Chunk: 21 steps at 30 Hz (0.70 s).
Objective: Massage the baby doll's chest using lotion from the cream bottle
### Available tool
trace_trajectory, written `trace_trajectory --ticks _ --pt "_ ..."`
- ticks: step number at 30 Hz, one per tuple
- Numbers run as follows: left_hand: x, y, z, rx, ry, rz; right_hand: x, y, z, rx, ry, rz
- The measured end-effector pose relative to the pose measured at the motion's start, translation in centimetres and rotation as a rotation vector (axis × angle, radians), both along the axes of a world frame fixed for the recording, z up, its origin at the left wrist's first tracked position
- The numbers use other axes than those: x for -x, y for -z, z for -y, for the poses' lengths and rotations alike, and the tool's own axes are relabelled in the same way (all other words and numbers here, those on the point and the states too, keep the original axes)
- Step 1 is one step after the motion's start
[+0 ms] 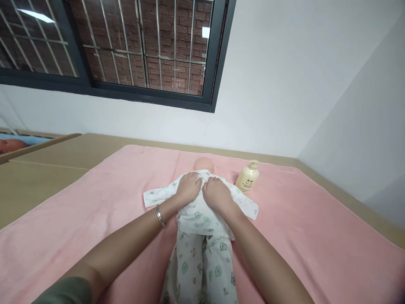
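A baby doll lies on its back on a pink blanket (126, 202), its bald head (204, 164) at the far end. It wears a white baby shirt (202, 217) with small green prints, the sleeves spread out to both sides. Matching patterned trousers (190, 261) cover its legs. My left hand (189, 188) rests on the left side of the shirt's chest, fingers bent on the cloth near the collar. Opposite it, my right hand (217, 194) is closed at the neckline, its fingertips partly hidden. The thumbs point towards each other.
A pale yellow pump bottle (247, 178) stands on the blanket to the right of the doll's shoulder. The wooden table edge (152, 142) meets a white wall below a barred window (145, 46). At far left, part of another doll (12, 145) lies on blue cloth.
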<state>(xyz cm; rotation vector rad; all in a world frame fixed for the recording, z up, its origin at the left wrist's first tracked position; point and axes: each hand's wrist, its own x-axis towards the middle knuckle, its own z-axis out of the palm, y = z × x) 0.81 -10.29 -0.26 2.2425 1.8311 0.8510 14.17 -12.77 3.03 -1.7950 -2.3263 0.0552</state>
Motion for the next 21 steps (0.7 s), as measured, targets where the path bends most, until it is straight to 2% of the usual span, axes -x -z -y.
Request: trace_trajectory --ticks 6,11,16,19,21 --pt "-0.6 1.3 -0.2 -0.076 -0.050 -0.032 -1.2 1.1 -2.5 -0.009 -0.035 -0.147" --pt "-0.6 0.9 0.3 -0.090 -0.061 -0.085 -1.5 2.0 -3.4 -0.034 -0.045 -0.190" --pt "-1.3 0.4 1.6 -0.172 0.042 -0.234 -2.3 1.6 -3.7 0.002 -0.123 -0.197" --pt "-1.1 0.2 1.4 -0.145 0.049 -0.152 -2.5 1.1 -3.6 0.009 -0.152 -0.188" --pt "-0.5 0.0 0.7 -0.070 0.045 -0.060 -2.0 0.9 -3.0 -0.006 -0.115 -0.140"
